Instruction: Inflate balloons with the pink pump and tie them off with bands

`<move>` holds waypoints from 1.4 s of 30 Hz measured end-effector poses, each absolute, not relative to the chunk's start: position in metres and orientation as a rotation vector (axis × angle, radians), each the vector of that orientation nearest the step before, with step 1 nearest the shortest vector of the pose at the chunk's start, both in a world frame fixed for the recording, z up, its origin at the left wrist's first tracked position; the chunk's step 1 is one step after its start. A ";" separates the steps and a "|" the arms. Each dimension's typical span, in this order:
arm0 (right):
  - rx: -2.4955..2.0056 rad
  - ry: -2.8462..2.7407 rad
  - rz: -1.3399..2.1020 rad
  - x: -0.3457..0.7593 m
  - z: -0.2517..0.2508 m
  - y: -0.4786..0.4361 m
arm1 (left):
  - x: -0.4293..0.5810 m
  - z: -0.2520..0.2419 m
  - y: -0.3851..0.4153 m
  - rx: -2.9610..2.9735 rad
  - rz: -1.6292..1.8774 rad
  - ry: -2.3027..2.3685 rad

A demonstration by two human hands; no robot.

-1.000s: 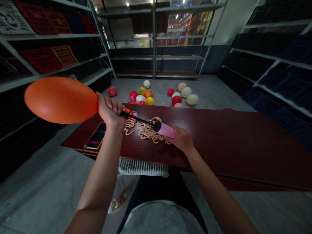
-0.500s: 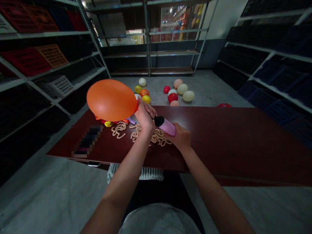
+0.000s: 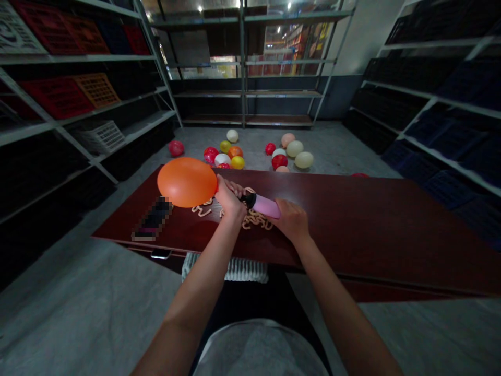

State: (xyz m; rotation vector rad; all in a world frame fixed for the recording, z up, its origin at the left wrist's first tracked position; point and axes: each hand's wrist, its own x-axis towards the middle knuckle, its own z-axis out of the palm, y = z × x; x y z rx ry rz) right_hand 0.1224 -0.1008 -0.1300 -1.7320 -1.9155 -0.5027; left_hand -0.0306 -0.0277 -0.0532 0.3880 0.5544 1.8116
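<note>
Orange latex balloon [image 3: 187, 182], plump and rounded, hangs in the air over the left part of the bench [image 3: 371, 230], its neck closed inside the left hand [image 3: 229, 204]. Those fingers [image 3: 235, 188] are clenched around the neck and around the black nozzle [image 3: 247, 199] of a pink hand pump [image 3: 266, 207]. The pump lies almost level, just above the bench, with the right hand [image 3: 291, 221] closed against the far end of its barrel; how that hand's fingers wrap the barrel is partly hidden.

Beneath the pump lie loose tangles of tan uninflated modelling balloons [image 3: 256, 222], and more curl [image 3: 201, 210] beneath the orange balloon. A phone [image 3: 152, 219], pixelated, lies on the dark red wood to the left of the hands.

Beyond the bench, inflated balloons [image 3: 235, 162] in red, yellow, orange, white and cream sit in loose groups on the concrete floor [image 3: 332, 151]. Metal shelves [image 3: 97, 112] line both sides and the far wall, carrying plastic crates [image 3: 58, 99] on the left. A ribbed white object [image 3: 230, 270] shows below the bench's near edge, above the person's dark trousers [image 3: 235, 303].
</note>
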 end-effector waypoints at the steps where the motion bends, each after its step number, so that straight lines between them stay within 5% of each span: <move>1: -1.726 -1.943 -0.515 0.120 -0.129 -0.102 | -0.035 -0.054 -0.029 0.363 1.810 0.563; 25: -1.637 -1.940 -0.574 0.127 -0.122 -0.103 | -0.134 0.028 -0.013 0.488 1.721 0.580; 42: -1.734 -1.747 -0.515 0.153 -0.139 -0.096 | 0.014 -0.039 -0.023 0.495 1.791 0.459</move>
